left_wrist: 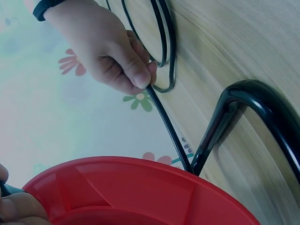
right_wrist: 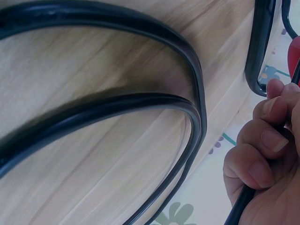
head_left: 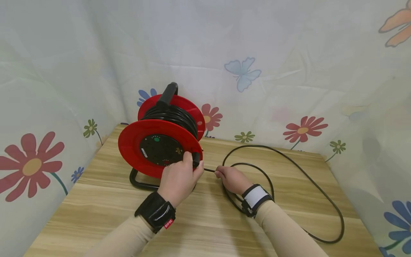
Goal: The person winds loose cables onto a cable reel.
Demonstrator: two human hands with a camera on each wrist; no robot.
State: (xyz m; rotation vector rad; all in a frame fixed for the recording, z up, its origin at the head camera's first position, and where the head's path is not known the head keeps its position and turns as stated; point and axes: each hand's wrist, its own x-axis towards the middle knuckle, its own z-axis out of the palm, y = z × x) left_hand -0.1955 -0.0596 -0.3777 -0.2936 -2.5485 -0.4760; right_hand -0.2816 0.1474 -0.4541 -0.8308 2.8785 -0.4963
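A red cable reel (head_left: 128, 142) with black cable wound on its drum (head_left: 170, 114) stands on the table's left half. My left hand (head_left: 178, 182) grips the small black crank knob (head_left: 196, 159) on the reel's front disc. To the right of the reel, my right hand (head_left: 236, 178) holds the loose black cable (head_left: 316, 184), its fingers curled round it. In the left wrist view a straight stretch of cable (left_wrist: 166, 119) runs from the right hand's fingertips down to the reel's rim. The right wrist view shows the cable passing through the curled fingers (right_wrist: 260, 173).
Loose cable loops lie on the wooden table (head_left: 96, 214) around and behind the right hand. The reel's black tube stand (head_left: 141, 184) rests on the tabletop. A flower-printed cloth (head_left: 199, 39) hangs behind and at both sides.
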